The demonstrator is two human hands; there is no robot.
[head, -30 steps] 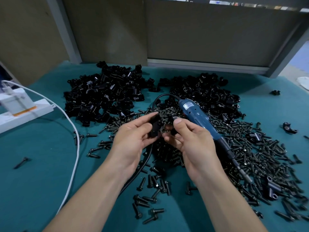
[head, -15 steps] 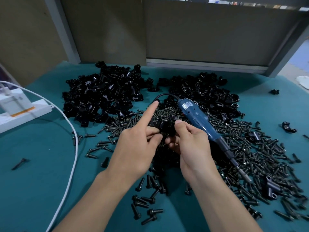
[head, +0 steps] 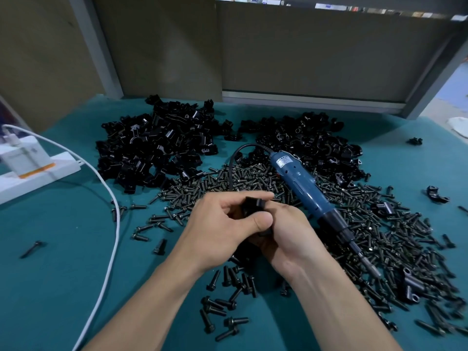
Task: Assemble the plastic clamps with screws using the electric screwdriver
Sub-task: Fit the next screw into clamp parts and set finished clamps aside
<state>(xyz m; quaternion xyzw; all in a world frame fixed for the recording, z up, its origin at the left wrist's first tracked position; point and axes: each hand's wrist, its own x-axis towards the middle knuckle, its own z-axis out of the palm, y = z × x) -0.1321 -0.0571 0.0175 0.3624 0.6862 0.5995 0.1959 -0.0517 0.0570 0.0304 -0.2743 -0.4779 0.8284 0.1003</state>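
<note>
Both hands meet at the table's middle around a black plastic clamp (head: 254, 205). My left hand (head: 222, 229) curls over it from the left, thumb pressed on its front. My right hand (head: 286, 231) cups it from below and the right. Most of the clamp is hidden between the fingers. The blue electric screwdriver (head: 301, 184) lies untouched on the screws just right of my hands, bit pointing to the near right. Two heaps of black clamps (head: 157, 145) (head: 311, 145) sit behind. A wide spread of black screws (head: 379, 236) covers the mat.
A white power strip (head: 38, 173) with a charger sits at the left edge, its white cable (head: 114, 224) curving down the green mat. Stray clamps (head: 435, 195) lie at the right. Grey partition panels stand behind the table.
My left forefinger, pointing out half a second ago, has folded back down. Both hands have closed together over the clamp and come slightly nearer to me.
</note>
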